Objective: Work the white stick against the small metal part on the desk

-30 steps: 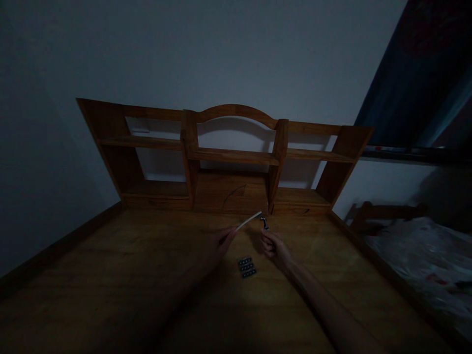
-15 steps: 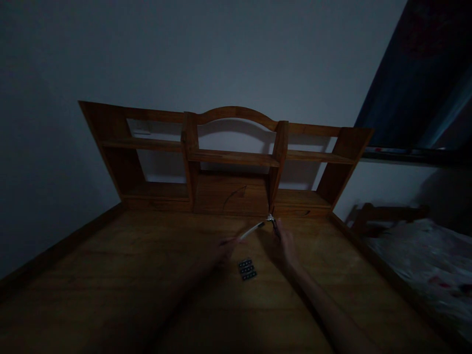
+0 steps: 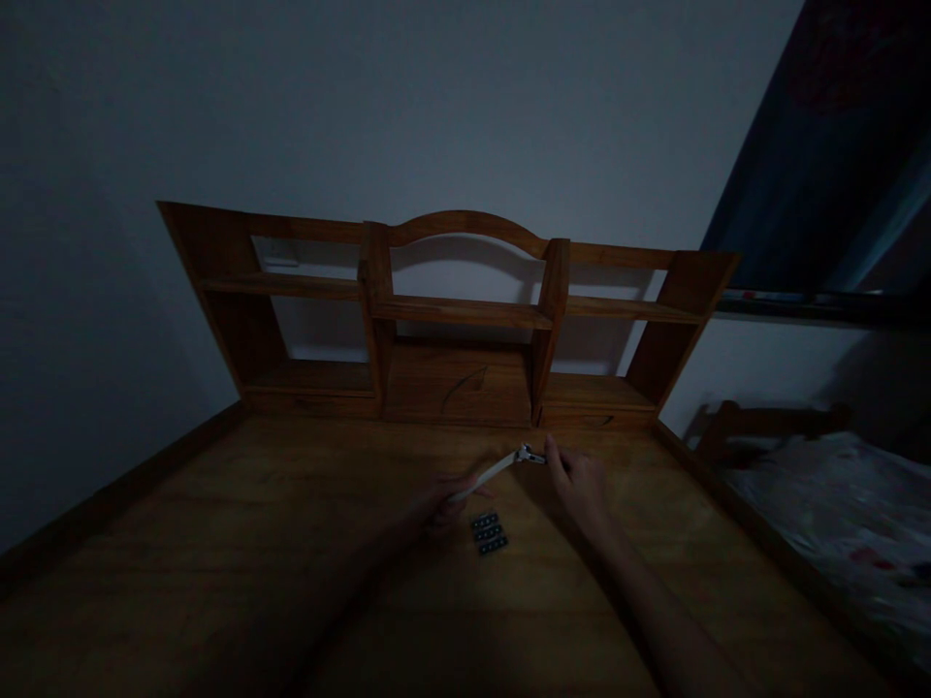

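Observation:
My left hand [image 3: 434,503] is closed round the lower end of a pale, thin razor handle [image 3: 486,475] that slants up to the right over the wooden desk [image 3: 218,543]. My right hand [image 3: 580,482] pinches a small dark razor head [image 3: 529,455] at the handle's upper tip. A small dark holder with three cartridges [image 3: 489,533] lies flat on the desk just below and between my hands. The room is very dim, so fine detail is hard to make out.
A wooden shelf unit [image 3: 458,310] with an arched centre stands at the back of the desk against a pale wall. A raised wooden edge runs along the desk's left side. To the right lie a bed with light patterned bedding [image 3: 836,523] and a dark curtain.
My right hand has carried the razor head up and right until it meets the handle's tip. My left hand has lowered slightly with the handle.

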`<action>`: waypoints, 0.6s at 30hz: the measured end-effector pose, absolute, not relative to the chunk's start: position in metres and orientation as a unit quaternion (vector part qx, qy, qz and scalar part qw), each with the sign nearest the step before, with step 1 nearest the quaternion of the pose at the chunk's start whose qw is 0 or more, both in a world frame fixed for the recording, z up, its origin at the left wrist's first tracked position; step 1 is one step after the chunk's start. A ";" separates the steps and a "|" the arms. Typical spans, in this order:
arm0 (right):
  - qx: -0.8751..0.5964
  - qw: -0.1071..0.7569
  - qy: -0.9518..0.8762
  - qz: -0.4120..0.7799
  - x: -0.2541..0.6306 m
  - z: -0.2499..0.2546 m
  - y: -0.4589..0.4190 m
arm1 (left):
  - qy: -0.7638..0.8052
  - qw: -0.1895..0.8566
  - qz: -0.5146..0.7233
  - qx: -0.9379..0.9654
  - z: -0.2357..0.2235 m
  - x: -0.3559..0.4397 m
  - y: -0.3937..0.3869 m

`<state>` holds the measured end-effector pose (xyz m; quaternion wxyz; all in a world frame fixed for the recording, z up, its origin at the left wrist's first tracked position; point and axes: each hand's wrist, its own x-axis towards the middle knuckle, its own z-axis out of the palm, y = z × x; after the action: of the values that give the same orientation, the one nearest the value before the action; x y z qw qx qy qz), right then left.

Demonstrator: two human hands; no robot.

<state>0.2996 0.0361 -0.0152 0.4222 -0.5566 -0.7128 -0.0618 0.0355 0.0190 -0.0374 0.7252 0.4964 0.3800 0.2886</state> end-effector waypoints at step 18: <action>-0.558 0.449 -0.698 -0.030 0.309 -0.016 0.040 | 0.336 0.745 0.269 0.510 -0.035 0.032 0.017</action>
<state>0.3091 0.0402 -0.0162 0.4488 -0.5578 -0.6975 -0.0303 0.0319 0.0168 -0.0351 0.7447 0.5100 0.3363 0.2688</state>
